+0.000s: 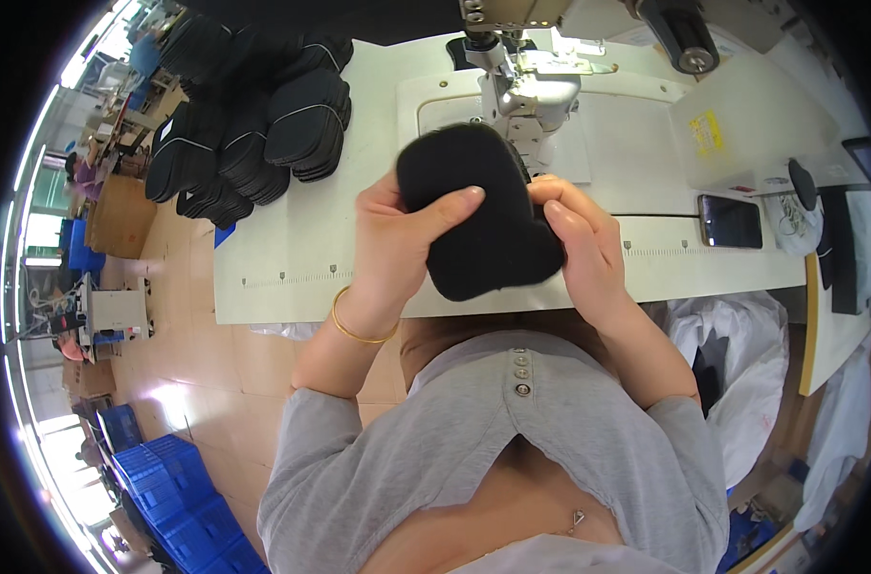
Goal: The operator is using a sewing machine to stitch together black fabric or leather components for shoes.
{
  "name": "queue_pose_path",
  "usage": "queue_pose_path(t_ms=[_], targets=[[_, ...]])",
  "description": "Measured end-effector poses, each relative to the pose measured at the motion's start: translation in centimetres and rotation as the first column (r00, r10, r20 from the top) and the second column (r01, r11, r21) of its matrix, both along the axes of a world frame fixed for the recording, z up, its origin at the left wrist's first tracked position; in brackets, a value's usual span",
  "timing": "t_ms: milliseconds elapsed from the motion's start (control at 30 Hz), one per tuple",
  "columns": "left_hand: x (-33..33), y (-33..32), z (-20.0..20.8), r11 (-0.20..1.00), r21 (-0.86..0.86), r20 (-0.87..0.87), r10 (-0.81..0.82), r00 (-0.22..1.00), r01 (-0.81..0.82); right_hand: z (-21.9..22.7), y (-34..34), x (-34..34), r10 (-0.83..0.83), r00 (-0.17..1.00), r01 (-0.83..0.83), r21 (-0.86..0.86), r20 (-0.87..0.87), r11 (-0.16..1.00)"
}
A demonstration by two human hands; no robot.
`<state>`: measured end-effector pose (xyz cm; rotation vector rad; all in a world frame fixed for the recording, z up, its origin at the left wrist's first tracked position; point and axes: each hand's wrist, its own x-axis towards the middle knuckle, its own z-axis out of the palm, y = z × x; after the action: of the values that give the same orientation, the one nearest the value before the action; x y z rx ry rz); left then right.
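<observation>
Watching from my end: bare left hand (pixel 397 225) has a flat black fabric pad with rounded corners (pixel 483 234) clamped, thumb across the upper face, other fingers tucked behind its left edge. Bare right hand (pixel 591 244) pinches the same pad's right edge between thumb and index finger, near a notch in the outline. I have the pad up over the front part of a white sewing table (pixel 378 105), in front of a light-coloured industrial sewing machine (pixel 536 91); can't tell if the pad's far edge touches the machine. Left of the machine I see tied stacks of similar black pads (pixel 306 124). On the right: dark-screened smartphone (pixel 730 222) lying flat, translucent plastic bin (pixel 765 139) beyond it. Thin gold-coloured bangle (pixel 351 328) on the left wrist.
</observation>
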<state>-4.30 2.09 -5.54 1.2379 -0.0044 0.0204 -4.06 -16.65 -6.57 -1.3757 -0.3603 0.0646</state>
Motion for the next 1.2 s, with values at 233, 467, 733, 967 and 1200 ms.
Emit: queue_pose_path(t_ms=[233,467,733,967,1200], targets=[[-0.2,-0.1,-0.5,0.956,-0.293,-0.251,-0.097,0.963,0.020,-2.5,-0.2,0.0,-0.121,0.985,0.130,-0.068,0.122,0.989],[0.1,0.0,-0.9,0.967,-0.245,-0.067,0.051,0.996,-0.066,-1.6,-0.2,0.0,-0.100,0.957,0.147,-0.159,0.273,0.976],[0.4,0.9,-1.6,0.953,-0.294,-0.008,0.072,0.997,-0.071,-2.4,-0.2,-1.6,-0.109,0.994,0.108,0.050,0.002,0.993],[1.3,1.1,-0.8,0.939,-0.328,-0.082,0.084,0.993,-0.106,-1.6,-0.3,-1.8,-0.067,0.983,0.098,0.177,-0.173,0.979],[1.2,1.2,-0.9,0.951,-0.289,-0.089,0.092,0.992,-0.114,-1.4,-1.0,-2.0,0.072,0.964,-0.013,0.226,-0.255,0.974]])
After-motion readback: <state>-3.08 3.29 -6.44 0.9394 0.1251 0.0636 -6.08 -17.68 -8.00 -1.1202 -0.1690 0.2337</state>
